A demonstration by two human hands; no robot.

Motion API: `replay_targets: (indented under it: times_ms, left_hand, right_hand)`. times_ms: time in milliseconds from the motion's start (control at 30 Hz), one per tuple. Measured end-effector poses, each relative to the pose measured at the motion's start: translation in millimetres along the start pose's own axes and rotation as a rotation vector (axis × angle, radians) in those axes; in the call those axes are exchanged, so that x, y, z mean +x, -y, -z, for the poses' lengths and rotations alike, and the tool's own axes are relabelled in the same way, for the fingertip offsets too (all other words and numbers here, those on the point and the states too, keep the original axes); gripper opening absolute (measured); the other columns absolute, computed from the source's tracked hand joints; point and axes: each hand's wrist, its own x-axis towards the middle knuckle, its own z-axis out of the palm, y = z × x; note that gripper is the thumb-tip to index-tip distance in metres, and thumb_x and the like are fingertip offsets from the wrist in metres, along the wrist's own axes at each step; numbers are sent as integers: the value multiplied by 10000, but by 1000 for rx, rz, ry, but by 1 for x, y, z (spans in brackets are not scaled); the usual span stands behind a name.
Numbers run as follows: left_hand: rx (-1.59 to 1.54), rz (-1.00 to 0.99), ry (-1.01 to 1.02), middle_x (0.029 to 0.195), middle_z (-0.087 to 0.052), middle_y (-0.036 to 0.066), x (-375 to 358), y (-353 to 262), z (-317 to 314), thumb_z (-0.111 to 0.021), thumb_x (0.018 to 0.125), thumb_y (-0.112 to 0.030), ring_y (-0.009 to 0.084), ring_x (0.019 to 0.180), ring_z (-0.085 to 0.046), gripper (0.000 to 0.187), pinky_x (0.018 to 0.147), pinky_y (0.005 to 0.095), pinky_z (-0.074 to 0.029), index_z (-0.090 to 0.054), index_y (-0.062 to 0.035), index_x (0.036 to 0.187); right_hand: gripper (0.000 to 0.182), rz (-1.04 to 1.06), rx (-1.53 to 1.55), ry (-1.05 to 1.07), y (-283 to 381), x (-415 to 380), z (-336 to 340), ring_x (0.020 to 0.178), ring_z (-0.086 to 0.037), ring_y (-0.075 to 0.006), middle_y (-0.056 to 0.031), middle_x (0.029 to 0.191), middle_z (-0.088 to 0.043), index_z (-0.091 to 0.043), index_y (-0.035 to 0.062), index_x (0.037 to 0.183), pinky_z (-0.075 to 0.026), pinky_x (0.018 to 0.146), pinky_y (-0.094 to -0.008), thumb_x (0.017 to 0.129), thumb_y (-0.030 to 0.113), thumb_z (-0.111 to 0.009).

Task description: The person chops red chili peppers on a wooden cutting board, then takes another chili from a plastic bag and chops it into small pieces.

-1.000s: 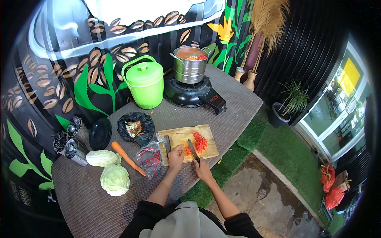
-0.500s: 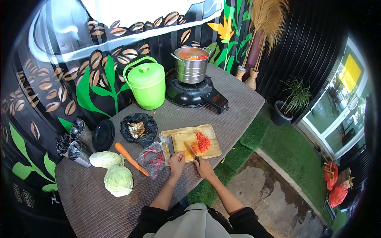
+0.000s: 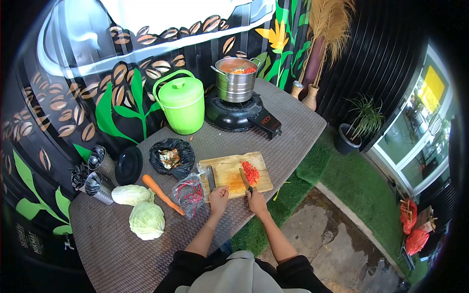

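Observation:
My right hand grips a knife by its dark handle. The blade points away over the wooden cutting board and touches the left side of a heap of finely chopped red chili. At the board's near left edge my left hand is closed, fingers curled; what they hold, if anything, is hidden. Just beyond it, a dark flat blade-like tool lies along the board's left side. A clear plastic bag of whole red chilies rests left of that hand.
Left on the table are a carrot, two cabbages, a black bag of scraps and metal cutlery holders. A green bucket and a steel pot on a black stove stand behind.
The knife has swung from the near left to the heap's edge, gathering the loose chili into it. My right hand has shifted slightly right; my left hand stays near the same spot.

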Motion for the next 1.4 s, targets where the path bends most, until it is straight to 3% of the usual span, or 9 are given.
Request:
replay_targets:
  times_ms: [167, 333, 500, 633, 900, 967, 1100, 1233, 1400]
  left_hand:
    - [1, 3, -25, 763, -666, 111, 1, 6, -6, -654, 761, 22, 120, 596, -589, 162, 559, 242, -466, -689, 3, 918]
    - [-54, -23, 64, 774, -665, 72, 1, -10, 10, -651, 795, 16, 74, 620, -574, 141, 560, 219, -456, -685, 7, 931]
    - [-157, 24, 155, 780, -659, 29, 4, -34, 38, -637, 822, 23, 34, 644, -542, 137, 559, 197, -438, -676, 19, 954]
    - [-127, 17, 181, 773, -666, 39, 6, -21, 46, -635, 826, 11, 41, 647, -552, 139, 562, 191, -438, -674, 20, 960]
    - [-110, 47, 221, 694, -648, 62, 8, 6, 37, -669, 788, -28, 63, 587, -548, 118, 542, 216, -432, -686, 7, 899]
    - [-48, 21, 174, 673, -631, 73, 7, 6, 35, -666, 776, -26, 88, 567, -550, 112, 530, 239, -431, -684, 4, 883]
    - [48, -56, 114, 679, -622, 94, 3, -16, 38, -663, 766, -25, 140, 557, -553, 111, 532, 265, -436, -678, 8, 872]
    - [168, -48, 55, 721, -625, 116, -2, -25, 33, -657, 760, -26, 239, 656, -589, 101, 620, 328, -468, -679, -5, 856]
    - [284, -161, 119, 801, -638, 121, -4, -44, 41, -668, 774, -48, 260, 742, -587, 143, 685, 350, -473, -687, -14, 911]
  right_hand:
    - [338, 231, -27, 62, 7, -12, -12, 813, -577, -488, -311, 808, -602, -482, -27, 1004, -459, 700, -548, 929, 303, -488]
    - [328, -51, -126, -44, 6, -4, -8, 779, -615, -453, -293, 842, -620, -468, 6, 998, -483, 690, -540, 931, 327, -468]
    - [330, -16, -128, -91, 25, -9, -1, 802, -608, -452, -299, 818, -608, -460, 10, 1005, -476, 686, -535, 932, 332, -469]
    - [348, 109, 18, 100, 30, -16, -14, 833, -580, -477, -304, 843, -598, -492, -14, 989, -456, 714, -526, 924, 328, -480]
    - [358, -139, 58, -91, 11, 3, -1, 879, -586, -462, -307, 885, -610, -564, -45, 962, -459, 771, -501, 906, 299, -481]
    - [365, 180, 126, -78, 8, 0, -14, 878, -583, -463, -310, 890, -608, -563, -45, 951, -459, 761, -509, 910, 308, -481]
    - [367, -5, -52, 48, 19, -15, -22, 861, -577, -483, -315, 853, -606, -544, -12, 1004, -461, 765, -532, 911, 339, -484]
    - [408, -104, -230, -119, 17, -10, -14, 738, -632, -428, -261, 830, -642, -479, -11, 1083, -501, 652, -515, 914, 360, -474]
    - [358, 61, -335, -120, 36, -8, -19, 739, -641, -392, -198, 881, -626, -465, 19, 1126, -518, 626, -491, 894, 286, -523]
